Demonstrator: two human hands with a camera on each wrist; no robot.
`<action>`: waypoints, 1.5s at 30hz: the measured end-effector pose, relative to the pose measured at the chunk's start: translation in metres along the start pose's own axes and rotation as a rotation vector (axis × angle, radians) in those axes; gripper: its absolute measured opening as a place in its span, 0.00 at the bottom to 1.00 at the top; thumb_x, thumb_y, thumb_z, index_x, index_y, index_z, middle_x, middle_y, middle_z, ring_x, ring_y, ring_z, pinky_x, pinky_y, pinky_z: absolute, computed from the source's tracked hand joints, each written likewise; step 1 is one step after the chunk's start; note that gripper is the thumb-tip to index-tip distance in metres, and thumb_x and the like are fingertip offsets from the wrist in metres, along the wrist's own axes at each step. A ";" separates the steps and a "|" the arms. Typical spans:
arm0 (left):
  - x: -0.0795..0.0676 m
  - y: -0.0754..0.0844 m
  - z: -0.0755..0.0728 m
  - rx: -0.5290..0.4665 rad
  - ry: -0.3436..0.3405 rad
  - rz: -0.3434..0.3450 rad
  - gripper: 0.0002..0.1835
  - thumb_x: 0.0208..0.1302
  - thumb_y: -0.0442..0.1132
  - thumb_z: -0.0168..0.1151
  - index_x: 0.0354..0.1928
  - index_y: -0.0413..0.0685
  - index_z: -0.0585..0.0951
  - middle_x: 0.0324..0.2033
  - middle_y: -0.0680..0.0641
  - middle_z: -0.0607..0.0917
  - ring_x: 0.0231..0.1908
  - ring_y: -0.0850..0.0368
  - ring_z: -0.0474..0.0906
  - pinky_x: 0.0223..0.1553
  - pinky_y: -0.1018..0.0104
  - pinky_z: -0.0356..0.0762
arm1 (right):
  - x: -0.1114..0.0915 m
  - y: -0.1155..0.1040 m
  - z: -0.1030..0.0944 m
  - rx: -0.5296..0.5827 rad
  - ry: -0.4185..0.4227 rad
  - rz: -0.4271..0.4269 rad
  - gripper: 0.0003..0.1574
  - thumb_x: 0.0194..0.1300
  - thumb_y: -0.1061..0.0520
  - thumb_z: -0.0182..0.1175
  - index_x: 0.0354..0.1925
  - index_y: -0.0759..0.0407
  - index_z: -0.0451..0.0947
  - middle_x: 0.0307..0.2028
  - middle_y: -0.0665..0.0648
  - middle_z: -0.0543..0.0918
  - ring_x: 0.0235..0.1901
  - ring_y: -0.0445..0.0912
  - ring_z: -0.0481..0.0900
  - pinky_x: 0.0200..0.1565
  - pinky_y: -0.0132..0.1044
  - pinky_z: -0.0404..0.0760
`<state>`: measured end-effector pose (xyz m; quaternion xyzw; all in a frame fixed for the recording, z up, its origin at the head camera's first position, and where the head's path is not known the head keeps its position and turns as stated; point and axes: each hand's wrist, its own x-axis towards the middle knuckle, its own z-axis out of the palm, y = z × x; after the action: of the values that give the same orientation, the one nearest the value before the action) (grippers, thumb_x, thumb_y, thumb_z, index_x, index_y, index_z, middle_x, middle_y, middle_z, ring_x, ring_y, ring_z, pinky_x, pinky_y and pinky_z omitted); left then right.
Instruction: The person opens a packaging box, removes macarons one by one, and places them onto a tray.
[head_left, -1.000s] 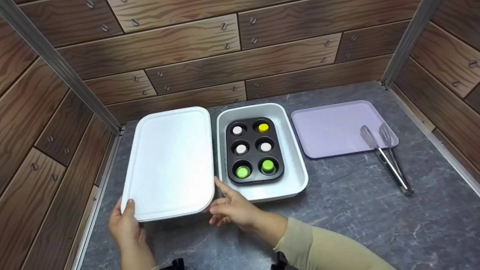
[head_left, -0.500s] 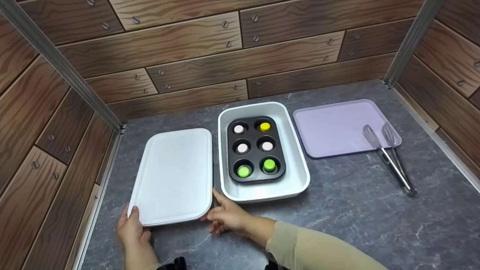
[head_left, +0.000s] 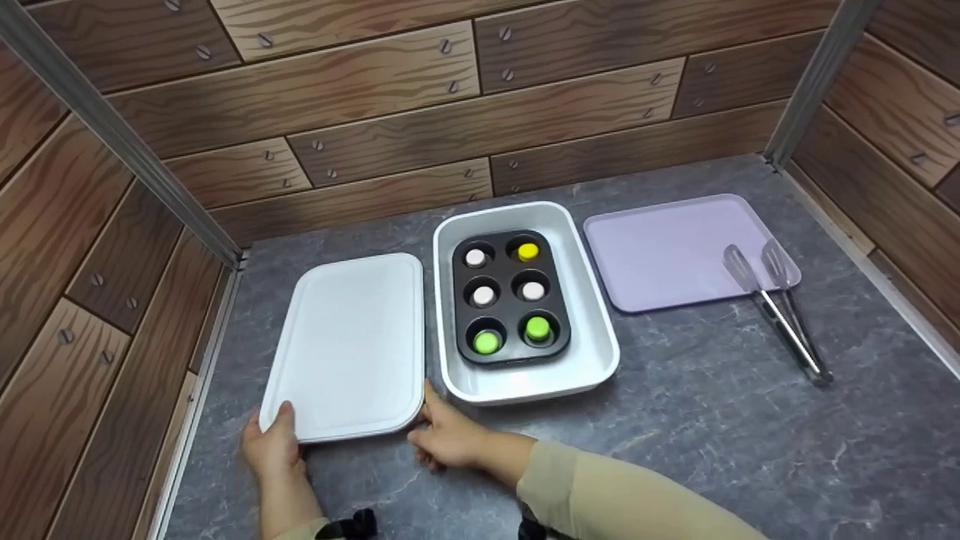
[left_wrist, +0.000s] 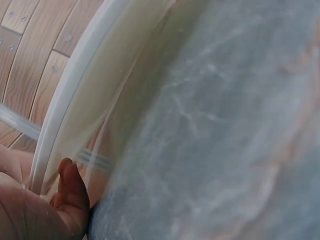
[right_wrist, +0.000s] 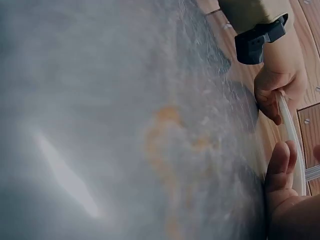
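Note:
A white rectangular lid (head_left: 349, 345) lies level at the left, low over the grey table. My left hand (head_left: 274, 450) grips its front left corner, thumb on top and fingers under the rim. At the front right corner my right hand (head_left: 450, 439) holds the lid's edge, its index finger along the right side. In the right wrist view, the lid's thin rim (right_wrist: 292, 130) runs between both hands, and the right fingers (right_wrist: 279, 167) are beneath it. Right of the lid stands a white deep tray (head_left: 592, 360) bearing a black muffin tin (head_left: 504, 319).
Each muffin cup holds a small round piece, such as the yellow piece (head_left: 528, 251) and the green piece (head_left: 538, 328); others are white. A lilac tray (head_left: 652, 255) lies at the back right, with metal tongs (head_left: 784, 326) across its corner. Wood-patterned walls enclose the table.
The lid has come down toward the table and nearer me, both hands staying on its front corners. Over the last half second it has barely shifted. The tin and trays stay put.

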<state>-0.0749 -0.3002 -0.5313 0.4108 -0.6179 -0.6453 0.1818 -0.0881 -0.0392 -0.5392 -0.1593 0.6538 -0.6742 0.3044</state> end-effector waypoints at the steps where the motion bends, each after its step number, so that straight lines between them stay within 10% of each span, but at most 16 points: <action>1: -0.001 -0.001 0.001 0.041 -0.008 0.015 0.36 0.76 0.34 0.58 0.79 0.27 0.58 0.73 0.25 0.67 0.71 0.33 0.70 0.67 0.52 0.75 | 0.002 0.000 0.001 -0.020 0.004 0.002 0.59 0.75 0.70 0.53 0.83 0.64 0.23 0.59 0.69 0.79 0.23 0.44 0.78 0.20 0.32 0.76; 7: -0.006 0.001 0.001 0.305 -0.040 0.076 0.42 0.67 0.37 0.69 0.74 0.19 0.60 0.63 0.20 0.71 0.55 0.28 0.77 0.33 0.54 0.88 | 0.014 0.000 0.000 -0.120 0.040 0.013 0.52 0.78 0.71 0.46 0.84 0.65 0.27 0.66 0.72 0.73 0.21 0.43 0.78 0.19 0.33 0.76; 13: -0.009 0.001 0.005 0.497 0.005 0.051 0.53 0.67 0.49 0.68 0.77 0.19 0.52 0.70 0.16 0.60 0.72 0.22 0.57 0.75 0.39 0.57 | 0.026 0.000 0.000 -0.158 0.060 -0.006 0.48 0.79 0.71 0.43 0.84 0.68 0.30 0.43 0.57 0.81 0.17 0.42 0.76 0.16 0.33 0.74; 23: -0.024 0.005 0.018 0.522 -0.005 0.059 0.61 0.69 0.55 0.65 0.80 0.24 0.37 0.75 0.15 0.46 0.76 0.19 0.41 0.77 0.35 0.46 | 0.033 -0.005 -0.002 -0.370 0.158 -0.151 0.43 0.75 0.71 0.45 0.79 0.83 0.39 0.31 0.62 0.78 0.23 0.42 0.70 0.35 0.37 0.79; 32: -0.059 0.007 0.041 0.503 0.009 0.329 0.52 0.66 0.46 0.70 0.81 0.30 0.52 0.77 0.21 0.50 0.76 0.21 0.47 0.74 0.32 0.53 | -0.017 -0.027 -0.014 -0.213 0.050 -0.165 0.34 0.73 0.67 0.60 0.72 0.76 0.65 0.34 0.49 0.77 0.25 0.39 0.74 0.29 0.30 0.75; 37: -0.083 0.017 0.074 0.367 -0.200 0.528 0.39 0.68 0.38 0.71 0.77 0.36 0.65 0.71 0.26 0.67 0.70 0.26 0.66 0.67 0.32 0.67 | -0.058 -0.080 -0.047 -0.244 0.039 -0.328 0.26 0.75 0.65 0.60 0.68 0.70 0.74 0.41 0.56 0.82 0.31 0.42 0.78 0.32 0.32 0.81; 45: -0.111 0.007 0.107 0.246 -0.655 0.675 0.43 0.60 0.36 0.80 0.75 0.38 0.70 0.71 0.30 0.70 0.63 0.25 0.73 0.59 0.30 0.75 | -0.110 -0.118 -0.132 -0.487 0.400 -0.775 0.23 0.65 0.76 0.63 0.58 0.72 0.80 0.36 0.58 0.84 0.32 0.41 0.80 0.32 0.32 0.84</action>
<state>-0.0915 -0.1494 -0.5014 -0.0191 -0.8130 -0.5679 0.1270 -0.1092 0.1278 -0.4160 -0.3246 0.7305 -0.5829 -0.1458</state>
